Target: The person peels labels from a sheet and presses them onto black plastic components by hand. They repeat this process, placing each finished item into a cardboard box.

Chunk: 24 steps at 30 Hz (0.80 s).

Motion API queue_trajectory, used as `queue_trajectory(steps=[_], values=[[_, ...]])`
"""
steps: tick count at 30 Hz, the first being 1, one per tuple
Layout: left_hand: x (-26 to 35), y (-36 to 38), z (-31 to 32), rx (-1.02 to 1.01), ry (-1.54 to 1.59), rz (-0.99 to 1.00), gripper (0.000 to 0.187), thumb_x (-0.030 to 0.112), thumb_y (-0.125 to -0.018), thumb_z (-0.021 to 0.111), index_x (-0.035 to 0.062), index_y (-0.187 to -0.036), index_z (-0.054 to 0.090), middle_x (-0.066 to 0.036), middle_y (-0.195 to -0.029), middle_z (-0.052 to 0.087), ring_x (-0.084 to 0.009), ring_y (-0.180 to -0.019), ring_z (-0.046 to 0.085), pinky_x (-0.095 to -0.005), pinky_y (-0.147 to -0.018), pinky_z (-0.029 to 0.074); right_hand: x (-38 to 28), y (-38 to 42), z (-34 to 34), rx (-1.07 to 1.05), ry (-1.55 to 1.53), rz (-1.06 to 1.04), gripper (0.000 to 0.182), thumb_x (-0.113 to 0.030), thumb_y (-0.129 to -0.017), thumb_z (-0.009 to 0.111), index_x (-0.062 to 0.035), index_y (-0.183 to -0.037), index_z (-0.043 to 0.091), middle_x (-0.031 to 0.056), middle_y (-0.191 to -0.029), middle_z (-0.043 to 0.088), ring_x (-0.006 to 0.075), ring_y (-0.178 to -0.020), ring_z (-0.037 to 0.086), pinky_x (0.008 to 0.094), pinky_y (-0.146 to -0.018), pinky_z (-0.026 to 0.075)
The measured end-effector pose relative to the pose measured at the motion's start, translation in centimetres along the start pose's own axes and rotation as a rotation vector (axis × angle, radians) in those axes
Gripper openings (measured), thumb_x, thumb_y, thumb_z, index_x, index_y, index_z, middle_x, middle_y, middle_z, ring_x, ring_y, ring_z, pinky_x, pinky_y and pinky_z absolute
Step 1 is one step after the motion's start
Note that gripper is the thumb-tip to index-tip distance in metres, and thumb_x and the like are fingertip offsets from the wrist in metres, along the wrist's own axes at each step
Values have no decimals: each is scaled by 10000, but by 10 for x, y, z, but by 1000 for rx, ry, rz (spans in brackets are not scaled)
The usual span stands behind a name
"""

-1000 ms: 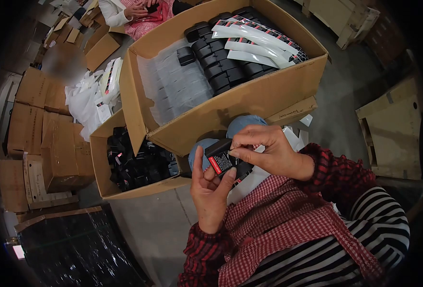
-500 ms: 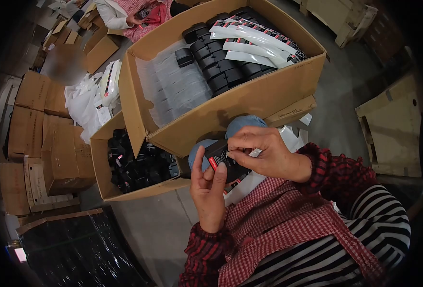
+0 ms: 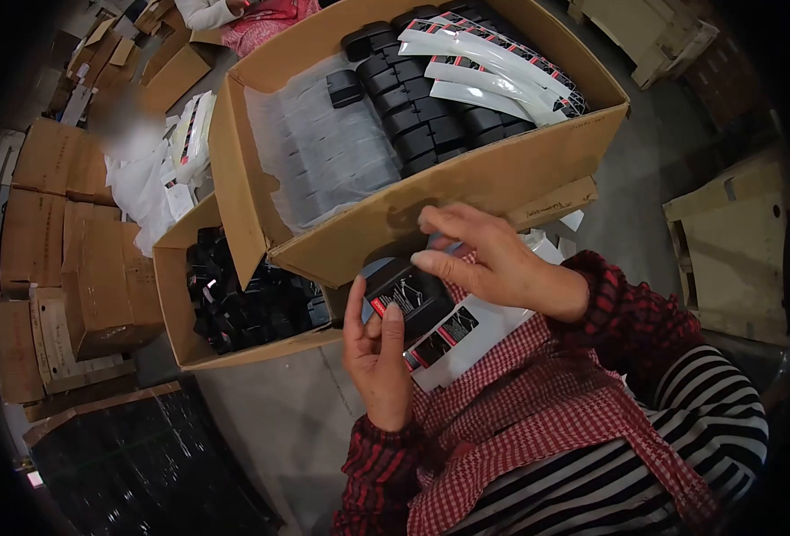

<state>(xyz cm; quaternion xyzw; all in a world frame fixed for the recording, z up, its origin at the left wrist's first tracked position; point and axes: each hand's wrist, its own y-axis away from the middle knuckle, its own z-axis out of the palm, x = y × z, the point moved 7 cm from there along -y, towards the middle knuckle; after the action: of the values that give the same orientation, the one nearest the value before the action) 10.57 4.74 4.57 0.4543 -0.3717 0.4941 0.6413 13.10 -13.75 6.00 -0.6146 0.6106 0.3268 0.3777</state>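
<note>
My left hand (image 3: 380, 362) holds a black case (image 3: 415, 302) with a black and red label on its face, thumb on the near edge. Just right of and above the case, my right hand (image 3: 493, 259) is raised, its thumb and forefinger apart with nothing visible between them. A sheet of labels (image 3: 453, 344) on white backing lies on my lap below the case. Beyond my hands, a large carton (image 3: 466, 174) holds rows of black cases (image 3: 413, 107), cases under translucent wrap (image 3: 323, 147) and several label strips (image 3: 493, 71).
A lower carton (image 3: 261, 353) at the left holds many black pieces (image 3: 234, 290). Stacked brown boxes (image 3: 100, 277) stand at far left, near a black-wrapped load (image 3: 145, 456). Another person's arm (image 3: 205, 12) shows at the top. Wooden crates (image 3: 734, 241) are at right.
My right hand has moved off the case and its fingers have parted. The case's labelled face is now more exposed, and the label sheet shows more. The view has shifted slightly.
</note>
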Motion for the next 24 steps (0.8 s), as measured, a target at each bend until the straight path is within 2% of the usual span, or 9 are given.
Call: queue_trajectory(steps=[2, 3, 6, 9, 14, 18, 20, 22, 24], values=[[-2, -7, 2, 13, -9, -32, 537, 2, -949, 558, 3, -1442, 345, -71, -1057, 657, -91, -958, 597, -243, -883, 479, -5, -7, 25, -88, -192, -194, 663, -422, -875, 668, 77, -1280, 505, 220, -1230, 560, 375, -987, 639, 401, -871, 499], [-1, -10, 1, 16, -7, -38, 537, 2, -949, 558, 3, -1442, 345, -71, -1057, 657, -91, -958, 597, -243, -883, 479, -2, -11, 38, -197, -221, -109, 557, -274, -899, 680, 31, -1323, 486, 185, -1194, 582, 307, -1056, 615, 326, -836, 507], [-4, -21, -12, 54, -2, -107, 552, -26, -925, 573, 1, -1434, 360, -68, -1082, 644, -91, -962, 589, -242, -893, 469, 2, -24, 57, -190, -210, -226, 513, -268, -908, 667, 33, -1294, 514, 178, -1117, 629, 325, -1034, 630, 336, -841, 507], [-3, -30, -32, 35, 90, -142, 593, -48, -901, 588, -9, -1441, 346, -84, -1137, 622, -99, -983, 581, -247, -897, 465, -5, -38, 74, -330, -334, -131, 457, -310, -921, 626, 48, -1202, 583, 230, -1044, 651, 387, -998, 630, 398, -863, 503], [-5, -31, -109, 202, 111, -147, 587, -56, -909, 531, -37, -1453, 313, -115, -1147, 608, -149, -1003, 592, -293, -926, 471, -36, -92, 61, -184, -178, -464, 260, -53, -867, 589, 11, -1120, 583, 204, -957, 656, 396, -876, 632, 424, -716, 523], [-15, -53, -207, 417, 80, -129, 577, -40, -927, 463, -85, -1461, 249, -187, -1222, 579, -210, -1087, 594, -327, -959, 473, -5, -211, 37, -129, 150, -435, 282, -83, -803, 627, -57, -1082, 598, 197, -885, 636, 403, -832, 628, 448, -714, 521], [-13, -65, -247, 558, 158, -79, 554, -55, -916, 394, -122, -1444, 238, -237, -1287, 523, -269, -1174, 553, -369, -1019, 449, 57, -278, 37, 61, 343, -507, 347, -117, -759, 655, -48, -1087, 564, 209, -913, 626, 414, -864, 622, 468, -759, 520], [-12, -82, -280, 616, 149, 13, 564, -71, -895, 370, -141, -1436, 228, -240, -1325, 486, -273, -1190, 533, -374, -1028, 441, 108, -334, 40, -104, 675, -172, 596, -149, -772, 700, -43, -1314, 475, 222, -1233, 554, 407, -1116, 552, 447, -935, 473], [-14, -103, -296, 583, 201, 64, 570, -71, -890, 389, -119, -1440, 247, -216, -1285, 506, -271, -1147, 547, -366, -1033, 435, 146, -367, 45, 34, 662, -447, 717, -168, -756, 721, -95, -1378, 372, 231, -1325, 449, 423, -1162, 512, 472, -950, 463]])
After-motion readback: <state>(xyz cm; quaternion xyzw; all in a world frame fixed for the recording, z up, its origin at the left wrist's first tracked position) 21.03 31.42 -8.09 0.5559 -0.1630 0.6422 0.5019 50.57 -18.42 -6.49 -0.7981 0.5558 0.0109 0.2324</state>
